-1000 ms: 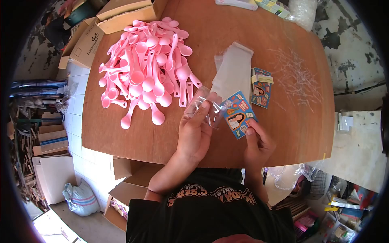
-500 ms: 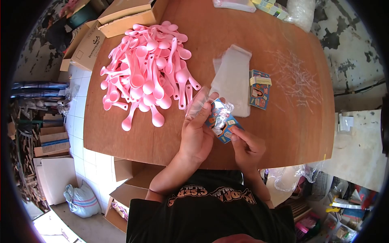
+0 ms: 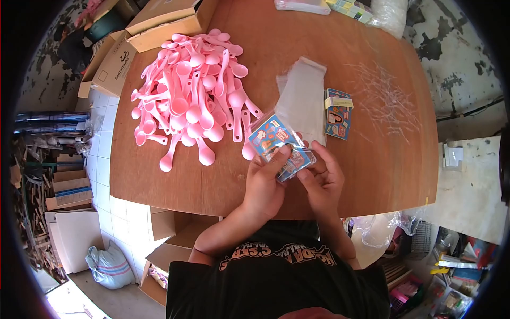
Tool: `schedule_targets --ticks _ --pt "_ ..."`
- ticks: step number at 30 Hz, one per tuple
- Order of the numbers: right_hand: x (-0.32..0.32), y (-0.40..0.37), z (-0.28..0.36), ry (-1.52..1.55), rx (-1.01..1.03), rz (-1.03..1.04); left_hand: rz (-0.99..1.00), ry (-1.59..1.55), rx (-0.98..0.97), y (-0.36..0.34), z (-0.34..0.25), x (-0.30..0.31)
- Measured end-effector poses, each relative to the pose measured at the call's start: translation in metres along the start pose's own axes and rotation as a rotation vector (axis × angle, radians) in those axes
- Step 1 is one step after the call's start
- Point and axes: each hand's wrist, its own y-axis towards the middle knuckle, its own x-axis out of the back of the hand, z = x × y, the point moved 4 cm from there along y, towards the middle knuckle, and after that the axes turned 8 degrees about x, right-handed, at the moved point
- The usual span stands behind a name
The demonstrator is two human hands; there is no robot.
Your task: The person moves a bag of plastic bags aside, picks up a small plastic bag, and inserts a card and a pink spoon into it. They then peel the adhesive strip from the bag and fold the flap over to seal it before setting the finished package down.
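A blue printed card (image 3: 271, 136) with colourful pictures, with clear shiny plastic about it, is held tilted above the near part of the table. My left hand (image 3: 267, 183) grips it, thumb across its front. At its lower right edge, my right hand (image 3: 325, 179) pinches the clear plastic bag (image 3: 306, 158) between thumb and fingers. Just beyond my hands lies a stack of clear plastic bags (image 3: 305, 95). Beside that stack is a banded bundle of similar blue cards (image 3: 338, 118). A big heap of pink spoons (image 3: 194, 101) lies left of my hands.
Thin clear plastic strips (image 3: 385, 101) are scattered on the right of the wooden table (image 3: 223, 183). Cardboard boxes (image 3: 164, 24) stand at the far left. Along the back edge are a clear packet (image 3: 303, 5) and a plastic roll (image 3: 389, 16). An open carton (image 3: 180, 234) sits below the near edge.
The card has turned so its printed front faces up and shows more fully. My left thumb has moved onto its front, and my right hand has shifted up to its right edge.
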Motion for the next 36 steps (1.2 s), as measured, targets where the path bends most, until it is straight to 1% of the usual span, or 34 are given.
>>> schedule_targets --ticks 1,3,5,6,8,10,11,13,14,15,16,17,19,20,22,23,25,26,28,29,31,34,36 --pt "0.0 0.001 0.0 0.001 0.001 0.0 0.001 0.028 0.034 0.0 0.004 0.003" --pt "0.0 0.003 0.004 -0.223 0.059 0.019 -0.018 0.051 0.03 -0.003 0.01 0.004" --pt "-0.004 0.004 0.005 -0.243 0.069 -0.018 -0.043 0.03 0.038 -0.005 0.012 -0.003" --pt "-0.004 0.005 0.004 -0.259 0.083 -0.031 -0.005 0.05 0.064 -0.006 0.013 -0.002" --pt "-0.005 0.005 0.003 -0.274 0.099 -0.042 -0.01 0.018 0.077 -0.004 0.021 0.003" --pt "-0.005 0.006 0.0 -0.226 0.071 -0.092 -0.018 -0.014 0.089 -0.004 0.022 0.005" --pt "-0.004 0.007 0.003 -0.225 0.071 -0.092 0.014 0.009 0.086 -0.004 0.021 0.003" --pt "-0.003 0.011 0.004 -0.245 -0.059 -0.042 0.048 0.033 0.085 -0.003 0.017 0.002" --pt "0.002 0.009 0.003 -0.246 -0.059 -0.045 0.057 -0.041 0.008 -0.001 0.011 0.002" --pt "0.005 0.007 -0.001 -0.13 -0.126 -0.026 0.065 -0.115 -0.07 -0.001 0.005 0.002" --pt "0.006 0.005 -0.005 -0.015 -0.193 -0.007 0.009 -0.127 -0.113 -0.001 0.0 0.002" --pt "0.007 0.004 -0.006 -0.018 -0.196 -0.007 0.007 -0.13 -0.112 -0.001 -0.001 0.005" --pt "0.003 0.004 -0.004 0.032 -0.225 -0.007 0.087 -0.103 -0.128 -0.003 -0.003 0.007" --pt "0.001 0.005 -0.002 0.031 -0.229 0.0 0.072 -0.095 -0.086 -0.004 0.0 0.006" --pt "-0.004 0.005 -0.002 -0.008 -0.387 0.038 0.064 -0.048 -0.099 -0.002 0.001 0.011" --pt "-0.004 0.006 -0.003 -0.007 -0.384 0.045 0.061 0.006 -0.105 -0.001 0.001 0.012" --pt "-0.001 0.004 -0.005 -0.14 -0.404 0.08 0.033 -0.011 -0.117 -0.001 -0.002 0.012" --pt "-0.002 0.002 -0.006 -0.14 -0.404 0.083 0.012 -0.026 -0.117 -0.003 -0.004 0.012" --pt "0.0 -0.003 -0.01 -0.15 -0.474 0.028 -0.011 -0.044 -0.118 -0.004 -0.004 0.014" --pt "-0.002 -0.003 -0.011 -0.152 -0.477 0.032 0.004 -0.055 -0.114 -0.004 -0.004 0.015" --pt "-0.01 -0.004 -0.013 -0.074 -0.461 0.024 0.016 -0.068 -0.112 -0.005 -0.003 0.018" --pt "-0.023 -0.004 -0.007 -0.068 -0.454 -0.023 -0.027 0.004 -0.117 -0.006 -0.001 0.02" --pt "-0.024 -0.007 -0.01 -0.031 -0.475 -0.043 -0.041 0.028 -0.166 -0.008 -0.001 0.021"
